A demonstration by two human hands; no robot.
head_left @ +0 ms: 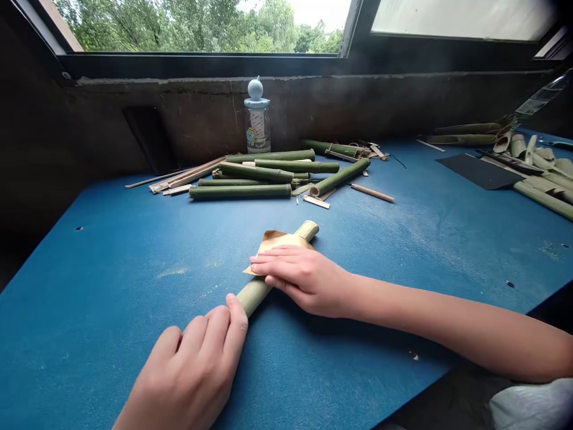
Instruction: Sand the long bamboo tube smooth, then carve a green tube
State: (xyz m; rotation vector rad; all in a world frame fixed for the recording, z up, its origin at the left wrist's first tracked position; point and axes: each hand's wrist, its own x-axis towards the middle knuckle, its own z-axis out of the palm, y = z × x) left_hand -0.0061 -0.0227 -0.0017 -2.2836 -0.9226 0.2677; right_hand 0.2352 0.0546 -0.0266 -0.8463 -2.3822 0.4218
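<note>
A pale, peeled bamboo tube (256,294) lies slanted across the front middle of the blue table. My left hand (190,358) is wrapped round its near end, thumb along the top. Over its upper part is a sheet of tan sandpaper (274,240), bent across the tube. My right hand (304,276) presses on the sandpaper with its fingers curved over tube and sheet, covering most of the paper. The tube's far end (308,230) sticks out beyond the sheet.
Several green bamboo tubes (242,191) and thin strips lie at the back of the blue table (134,269). Close by are a wooden-handled tool (371,193) and a lidded jar (257,128). More split bamboo (546,185), a black sheet (478,171) and a bottle (544,95) are at right.
</note>
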